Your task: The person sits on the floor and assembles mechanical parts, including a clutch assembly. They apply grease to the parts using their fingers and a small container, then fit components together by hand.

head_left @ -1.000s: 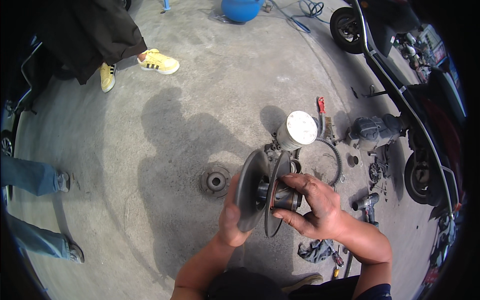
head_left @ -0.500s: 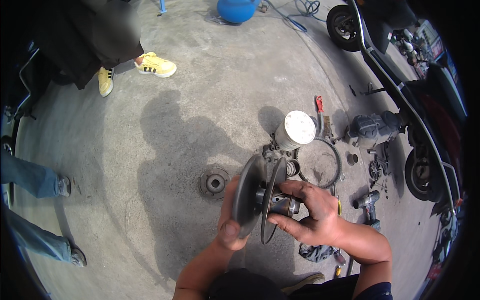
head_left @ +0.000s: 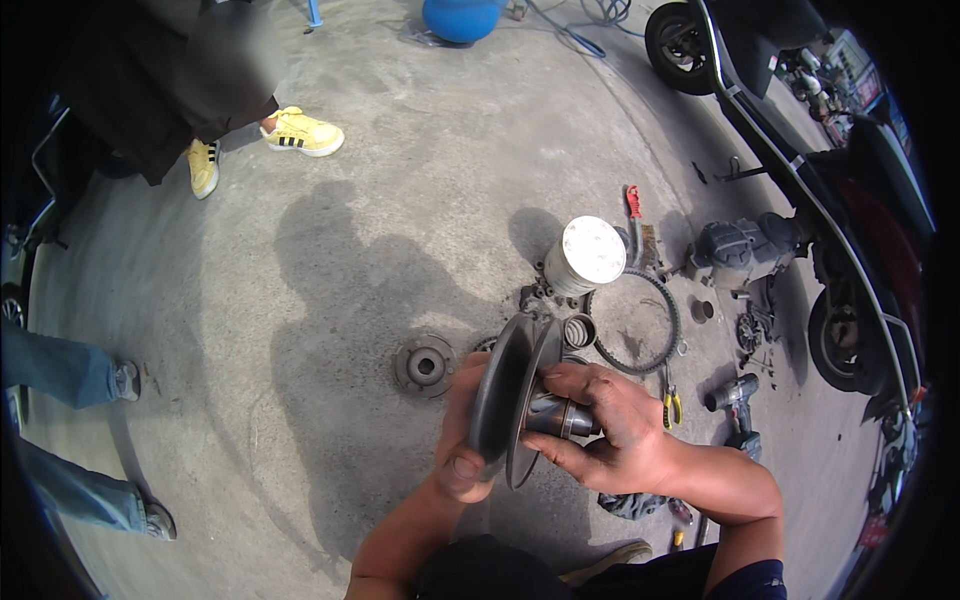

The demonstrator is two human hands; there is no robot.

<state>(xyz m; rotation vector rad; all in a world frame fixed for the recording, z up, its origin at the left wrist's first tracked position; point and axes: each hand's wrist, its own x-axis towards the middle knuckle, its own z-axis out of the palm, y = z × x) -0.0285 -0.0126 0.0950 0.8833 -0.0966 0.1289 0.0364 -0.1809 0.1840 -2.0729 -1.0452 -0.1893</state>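
Both my hands hold a scooter drive pulley made of two dark metal discs on a shared shaft. My left hand [head_left: 463, 435] is wrapped round the outer face of the left disc [head_left: 497, 400], its thumb over the rim; most of its fingers are hidden behind the disc. Thumb and fingers of my right hand [head_left: 625, 430] grip the shiny slotted hub [head_left: 565, 417] of the right disc [head_left: 519, 455]. A narrow gap stands between the discs, and the shaft inside it is hidden. On the concrete beyond my left hand lies a round metal plate [head_left: 425, 367] with a central hole.
A white tub [head_left: 590, 252], a drive belt [head_left: 672, 315], a coil spring [head_left: 578, 331], a red-handled wire brush [head_left: 634, 215], yellow pliers [head_left: 673, 405] and a cordless drill [head_left: 738, 405] lie at right. Farther right stands a scooter [head_left: 850, 260]. People stand at left, one in yellow shoes [head_left: 305, 132].
The two discs have come closer together, the right one sliding left with my right hand. The shaft between them no longer shows. The view has shifted slightly.
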